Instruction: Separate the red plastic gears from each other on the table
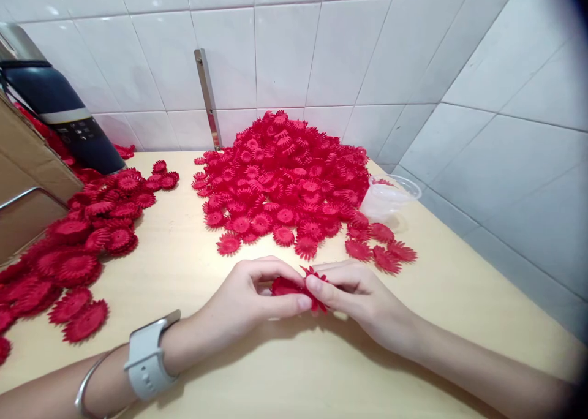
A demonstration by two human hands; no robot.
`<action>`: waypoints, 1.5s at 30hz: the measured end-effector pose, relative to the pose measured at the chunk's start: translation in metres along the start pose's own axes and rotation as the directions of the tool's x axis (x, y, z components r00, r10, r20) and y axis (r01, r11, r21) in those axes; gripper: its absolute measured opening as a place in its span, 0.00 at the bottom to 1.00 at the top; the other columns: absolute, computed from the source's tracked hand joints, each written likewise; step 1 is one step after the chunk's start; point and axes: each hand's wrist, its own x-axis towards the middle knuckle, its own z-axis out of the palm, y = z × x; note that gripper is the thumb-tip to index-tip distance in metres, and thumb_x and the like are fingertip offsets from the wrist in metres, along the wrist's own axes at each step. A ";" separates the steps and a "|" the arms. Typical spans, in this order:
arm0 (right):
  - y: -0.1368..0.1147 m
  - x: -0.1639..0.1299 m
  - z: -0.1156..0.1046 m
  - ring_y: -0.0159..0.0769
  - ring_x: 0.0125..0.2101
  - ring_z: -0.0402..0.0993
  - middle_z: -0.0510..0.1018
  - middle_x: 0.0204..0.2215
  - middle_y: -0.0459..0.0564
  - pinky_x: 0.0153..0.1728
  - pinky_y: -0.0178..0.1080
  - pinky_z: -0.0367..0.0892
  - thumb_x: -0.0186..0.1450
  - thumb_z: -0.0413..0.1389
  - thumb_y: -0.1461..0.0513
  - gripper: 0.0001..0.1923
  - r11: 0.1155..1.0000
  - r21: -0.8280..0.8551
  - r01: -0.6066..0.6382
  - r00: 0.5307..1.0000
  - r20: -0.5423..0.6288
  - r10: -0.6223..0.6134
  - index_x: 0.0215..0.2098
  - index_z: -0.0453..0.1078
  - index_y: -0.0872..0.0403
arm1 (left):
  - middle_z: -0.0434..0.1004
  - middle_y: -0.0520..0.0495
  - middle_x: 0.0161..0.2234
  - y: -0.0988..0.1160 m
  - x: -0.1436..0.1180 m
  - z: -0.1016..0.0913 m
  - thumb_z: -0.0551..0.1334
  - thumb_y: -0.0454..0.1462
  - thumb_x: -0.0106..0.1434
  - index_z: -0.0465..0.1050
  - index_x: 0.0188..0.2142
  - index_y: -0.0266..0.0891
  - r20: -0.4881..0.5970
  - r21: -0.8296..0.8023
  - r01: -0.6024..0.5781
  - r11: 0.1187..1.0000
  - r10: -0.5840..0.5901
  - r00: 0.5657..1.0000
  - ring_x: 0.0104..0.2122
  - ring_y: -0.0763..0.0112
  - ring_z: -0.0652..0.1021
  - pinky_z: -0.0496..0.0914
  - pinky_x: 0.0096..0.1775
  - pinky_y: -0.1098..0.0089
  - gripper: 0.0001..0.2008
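Between the thumb and fingers of my left hand (257, 293) is a red flower piece (283, 286), partly hidden by the hand. My right hand (362, 299) pinches a smaller red fringed flower (316, 307) right beside it, and the two pieces meet near the fingertips. Both hands are closed, a little above the table. Beyond them rises a big heap of small red fringed flowers (285, 180), with a few loose ones (386, 258) at its right front. Larger, fuller red flowers (73, 266) lie piled at the left.
A clear plastic cup (390, 195) stands against the heap's right side. At the left are a cardboard box (32, 168) and a leaning dark bottle (68, 113). A metal strip (206, 94) rests upright against the tiled wall (285, 51). The pale table (285, 370) meets a side wall at right.
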 end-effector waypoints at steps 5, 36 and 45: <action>-0.004 -0.002 0.000 0.28 0.22 0.63 0.65 0.18 0.45 0.24 0.30 0.58 0.64 0.46 0.57 0.18 0.999 0.007 -0.035 0.997 0.076 0.034 0.19 0.63 0.58 | 0.73 0.50 0.28 -0.002 0.002 -0.002 0.63 0.31 0.51 0.74 0.25 0.35 -0.038 0.029 -0.016 0.999 0.017 0.999 0.29 0.73 0.73 0.67 0.33 0.74 0.01; 0.007 0.002 -0.003 0.24 0.16 0.54 0.59 0.15 0.38 0.17 0.29 0.52 0.60 0.52 0.57 0.12 0.993 0.097 0.070 0.790 -0.613 0.004 0.23 0.56 0.53 | 0.71 0.49 0.41 -0.005 0.000 0.004 0.61 0.28 0.51 0.64 0.46 0.42 -0.103 0.028 -0.016 0.999 0.019 0.995 0.40 0.70 0.73 0.68 0.40 0.71 0.22; -0.005 -0.002 0.002 0.24 0.16 0.54 0.59 0.14 0.39 0.17 0.29 0.50 0.59 0.50 0.63 0.07 0.979 -0.194 -0.055 0.997 -0.071 0.042 0.27 0.67 0.56 | 0.70 0.50 0.45 -0.005 -0.005 0.006 0.57 0.25 0.54 0.57 0.50 0.47 -0.066 0.305 -0.199 0.931 0.229 0.971 0.41 0.70 0.74 0.70 0.42 0.72 0.26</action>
